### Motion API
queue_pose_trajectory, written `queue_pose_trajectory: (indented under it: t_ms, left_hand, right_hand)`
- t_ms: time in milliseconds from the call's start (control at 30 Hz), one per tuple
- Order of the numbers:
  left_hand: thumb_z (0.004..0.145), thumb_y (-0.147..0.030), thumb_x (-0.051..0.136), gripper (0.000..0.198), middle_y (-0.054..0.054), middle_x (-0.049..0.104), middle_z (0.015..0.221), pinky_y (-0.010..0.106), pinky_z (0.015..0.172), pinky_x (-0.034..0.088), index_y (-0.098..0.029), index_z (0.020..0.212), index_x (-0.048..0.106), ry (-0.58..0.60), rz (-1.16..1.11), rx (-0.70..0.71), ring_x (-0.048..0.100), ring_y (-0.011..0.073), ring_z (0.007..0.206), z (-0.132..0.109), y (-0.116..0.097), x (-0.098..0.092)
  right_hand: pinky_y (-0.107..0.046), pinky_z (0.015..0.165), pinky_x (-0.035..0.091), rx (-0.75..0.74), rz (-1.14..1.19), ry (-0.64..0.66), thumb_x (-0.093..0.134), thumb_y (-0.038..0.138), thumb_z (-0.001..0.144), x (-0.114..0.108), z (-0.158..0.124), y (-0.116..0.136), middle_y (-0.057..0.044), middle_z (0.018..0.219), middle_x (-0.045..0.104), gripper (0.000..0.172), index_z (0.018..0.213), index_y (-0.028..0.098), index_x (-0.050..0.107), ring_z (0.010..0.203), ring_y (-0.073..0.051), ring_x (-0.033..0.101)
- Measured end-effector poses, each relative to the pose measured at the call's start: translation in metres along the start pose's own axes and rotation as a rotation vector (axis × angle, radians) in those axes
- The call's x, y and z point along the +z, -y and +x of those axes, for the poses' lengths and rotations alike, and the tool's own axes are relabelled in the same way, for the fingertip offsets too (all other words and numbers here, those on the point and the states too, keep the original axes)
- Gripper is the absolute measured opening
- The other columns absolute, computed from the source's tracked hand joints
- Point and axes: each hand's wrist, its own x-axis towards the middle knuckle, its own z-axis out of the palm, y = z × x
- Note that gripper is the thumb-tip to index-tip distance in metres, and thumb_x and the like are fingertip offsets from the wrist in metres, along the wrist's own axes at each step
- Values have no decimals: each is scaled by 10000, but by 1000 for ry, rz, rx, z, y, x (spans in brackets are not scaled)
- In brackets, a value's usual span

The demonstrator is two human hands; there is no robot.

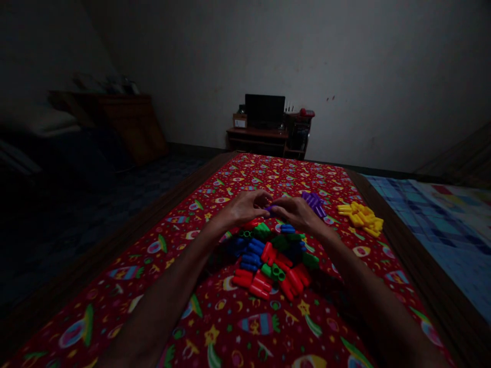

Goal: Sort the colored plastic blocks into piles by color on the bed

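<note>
Your right hand (295, 211): pinching purple block (270, 207), mid-frame | your left hand (248, 206): half-open, thumb just left of it | long axis: unclear

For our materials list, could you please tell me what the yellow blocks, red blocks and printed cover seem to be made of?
Yellow blocks: probably smooth plastic, given their even colour and moulded tube shapes.
Red blocks: likely glossy plastic, with pale highlights.
Printed cover: perhaps cloth or plastic sheet; it lies flat, no weave shows, finish unclear.
</note>
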Motion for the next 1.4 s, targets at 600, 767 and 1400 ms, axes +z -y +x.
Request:
queue_pose_trajectory:
  t_ms: [600, 767, 1400]
  left_hand:
    - [702, -436, 583, 345, 46, 731, 951, 276, 751, 499, -206, 940, 679, 263, 370, -196, 653, 229, 864, -78, 68, -17]
    - [652, -431, 629, 302, 17, 704, 749, 279, 638, 503, -187, 829, 652, 2, 315, -248, 649, 216, 721, -68, 64, -19]
    - [656, -433, 705, 413, 49, 712, 836, 349, 734, 561, -143, 941, 635, -183, -279, -69, 679, 210, 786, 12, 18, 60]
  right_hand:
    - [-255, 567, 423, 701, -261, -656, 438, 416, 838, -58, -61, -94, -108, 763, 718, 480, 886, 48, 743, 709, -225, 650]
    - [-228, 517, 398, 779, -297, -518, 433, 297, 819, -41, -70, -106, -100, 679, 696, 391, 855, 59, 741, 644, -196, 633]
    - [-225, 560, 380, 528, -151, -373, 427, 345, 873, -49, -54, -75, -57, 680, 649, 385, 836, 98, 719, 634, -152, 570]
